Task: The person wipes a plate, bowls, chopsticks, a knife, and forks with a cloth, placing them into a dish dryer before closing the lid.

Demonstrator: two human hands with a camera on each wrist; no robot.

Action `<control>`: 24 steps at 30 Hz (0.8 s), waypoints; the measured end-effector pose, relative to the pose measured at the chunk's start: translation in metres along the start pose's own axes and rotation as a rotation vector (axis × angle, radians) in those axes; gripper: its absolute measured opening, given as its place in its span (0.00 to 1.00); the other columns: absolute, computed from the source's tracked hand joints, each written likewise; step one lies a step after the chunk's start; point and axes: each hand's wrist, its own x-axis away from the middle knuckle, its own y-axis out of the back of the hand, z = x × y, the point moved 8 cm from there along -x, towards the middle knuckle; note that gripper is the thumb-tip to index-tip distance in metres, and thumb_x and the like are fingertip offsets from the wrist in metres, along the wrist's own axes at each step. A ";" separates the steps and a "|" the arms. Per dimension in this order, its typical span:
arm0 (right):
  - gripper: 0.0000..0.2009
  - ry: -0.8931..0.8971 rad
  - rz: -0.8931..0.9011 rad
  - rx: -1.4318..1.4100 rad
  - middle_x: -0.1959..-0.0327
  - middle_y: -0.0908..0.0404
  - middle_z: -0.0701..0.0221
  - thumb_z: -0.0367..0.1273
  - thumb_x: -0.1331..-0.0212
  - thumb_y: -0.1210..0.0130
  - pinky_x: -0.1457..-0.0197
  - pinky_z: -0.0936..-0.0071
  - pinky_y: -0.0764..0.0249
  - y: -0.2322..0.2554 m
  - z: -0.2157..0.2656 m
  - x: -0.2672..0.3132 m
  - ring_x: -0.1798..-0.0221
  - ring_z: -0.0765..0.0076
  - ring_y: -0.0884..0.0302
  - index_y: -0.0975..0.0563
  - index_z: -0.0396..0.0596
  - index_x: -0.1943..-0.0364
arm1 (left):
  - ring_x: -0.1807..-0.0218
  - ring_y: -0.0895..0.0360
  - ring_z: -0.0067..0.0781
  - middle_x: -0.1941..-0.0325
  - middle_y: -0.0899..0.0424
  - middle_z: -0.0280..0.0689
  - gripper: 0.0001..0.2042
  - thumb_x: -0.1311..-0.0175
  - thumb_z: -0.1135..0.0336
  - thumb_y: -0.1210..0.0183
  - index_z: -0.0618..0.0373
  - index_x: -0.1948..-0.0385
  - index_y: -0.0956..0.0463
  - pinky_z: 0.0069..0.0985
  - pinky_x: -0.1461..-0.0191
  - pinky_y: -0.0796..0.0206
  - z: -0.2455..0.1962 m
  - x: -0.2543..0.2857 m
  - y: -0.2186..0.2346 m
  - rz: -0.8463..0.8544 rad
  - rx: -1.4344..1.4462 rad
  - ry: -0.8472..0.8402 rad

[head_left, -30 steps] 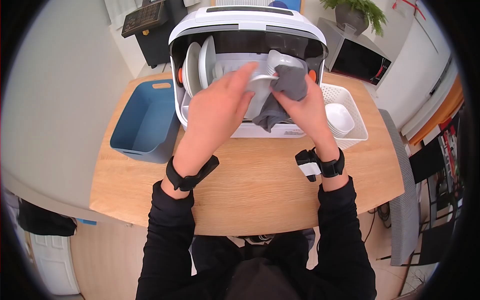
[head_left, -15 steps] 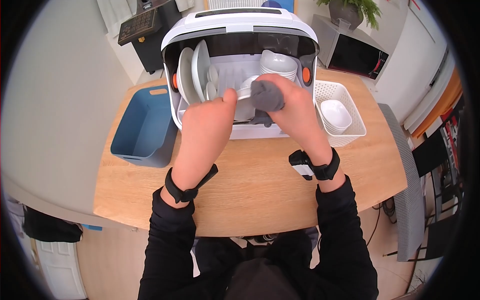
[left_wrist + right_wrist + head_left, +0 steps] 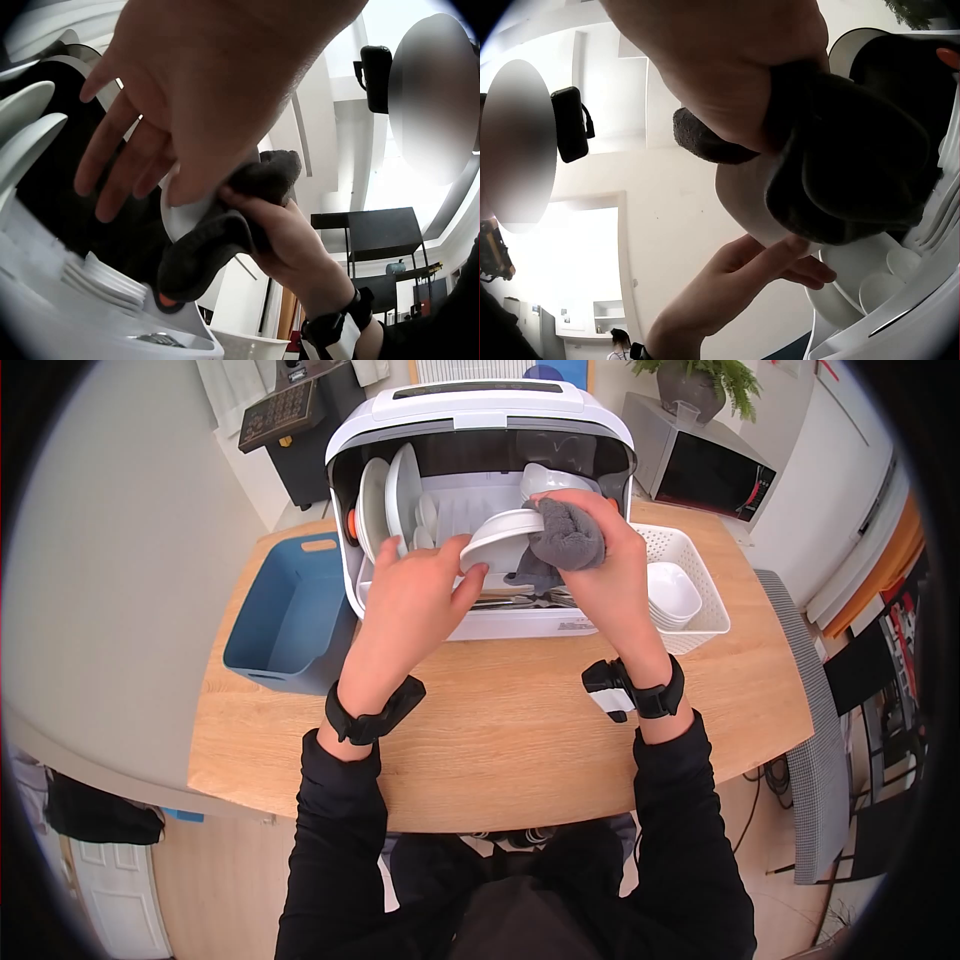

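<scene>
A white bowl (image 3: 495, 540) is held up in front of the open dish cabinet, tilted on its side. My right hand (image 3: 612, 550) grips its right rim through a bunched grey cloth (image 3: 568, 538), one end of which hangs below the bowl. My left hand (image 3: 415, 595) is at the bowl's left edge with its fingers spread and fairly straight. In the left wrist view, the thumb of that hand (image 3: 202, 97) meets the white bowl (image 3: 178, 214), while the other fingers reach past it. The cloth (image 3: 847, 150) hides much of the bowl in the right wrist view.
The white dish cabinet (image 3: 350, 585) holds upright plates (image 3: 403, 495), stacked bowls (image 3: 545, 482) and cutlery (image 3: 515, 600) along its front. A blue bin (image 3: 285, 610) stands at the left; a white basket (image 3: 715, 622) with small bowls (image 3: 672, 592) stands at the right. Behind is a microwave (image 3: 715, 480).
The bowl has been turned and tilted between my hands. My left fingers, curled at its rim half a second ago, have spread out. My right hand still grips cloth and rim.
</scene>
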 end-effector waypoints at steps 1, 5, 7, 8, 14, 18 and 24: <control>0.20 0.022 -0.017 -0.012 0.54 0.15 0.72 0.17 0.53 0.38 0.45 0.75 0.25 0.002 0.002 0.000 0.50 0.72 0.18 0.20 0.48 0.53 | 0.71 0.21 0.44 0.78 0.20 0.40 0.11 0.35 0.67 0.42 0.57 0.52 0.23 0.39 0.37 0.37 0.001 0.000 -0.005 0.043 0.042 0.031; 0.21 0.047 0.102 0.065 0.56 0.15 0.69 0.19 0.56 0.36 0.50 0.73 0.23 0.007 0.019 -0.002 0.53 0.64 0.17 0.20 0.50 0.54 | 0.71 0.21 0.45 0.80 0.21 0.40 0.09 0.38 0.70 0.44 0.60 0.57 0.25 0.45 0.38 0.37 -0.015 0.001 0.013 -0.065 0.030 -0.047; 0.21 0.119 0.145 0.160 0.59 0.16 0.66 0.22 0.58 0.33 0.54 0.70 0.22 0.006 0.034 0.000 0.56 0.55 0.18 0.21 0.51 0.55 | 0.73 0.21 0.46 0.82 0.22 0.40 0.08 0.40 0.70 0.44 0.61 0.60 0.25 0.45 0.39 0.37 -0.023 0.003 0.023 -0.106 -0.040 -0.094; 0.21 0.149 0.168 0.189 0.60 0.16 0.66 0.23 0.59 0.34 0.55 0.69 0.22 0.002 0.038 0.004 0.56 0.54 0.18 0.21 0.51 0.56 | 0.73 0.22 0.45 0.81 0.21 0.41 0.09 0.40 0.71 0.44 0.60 0.59 0.24 0.44 0.39 0.36 -0.025 0.005 0.023 -0.044 -0.081 -0.076; 0.21 0.171 0.362 0.337 0.63 0.17 0.66 0.25 0.59 0.36 0.62 0.63 0.24 -0.033 0.035 0.023 0.63 0.51 0.19 0.22 0.53 0.55 | 0.73 0.22 0.44 0.80 0.21 0.40 0.12 0.43 0.68 0.40 0.58 0.58 0.24 0.41 0.42 0.32 -0.029 0.020 0.002 0.104 -0.255 -0.072; 0.18 0.034 0.368 0.262 0.63 0.16 0.64 0.27 0.56 0.36 0.59 0.62 0.23 -0.026 0.015 0.016 0.60 0.49 0.18 0.21 0.49 0.56 | 0.73 0.21 0.45 0.79 0.20 0.41 0.12 0.42 0.66 0.39 0.59 0.58 0.24 0.39 0.47 0.30 -0.024 0.013 0.003 0.102 -0.164 -0.080; 0.17 -0.274 0.458 0.127 0.62 0.16 0.56 0.30 0.50 0.35 0.55 0.65 0.23 -0.015 -0.006 0.010 0.59 0.48 0.18 0.21 0.42 0.55 | 0.72 0.22 0.50 0.79 0.21 0.45 0.12 0.42 0.69 0.40 0.61 0.59 0.27 0.39 0.63 0.31 -0.016 0.015 -0.001 0.266 0.044 0.018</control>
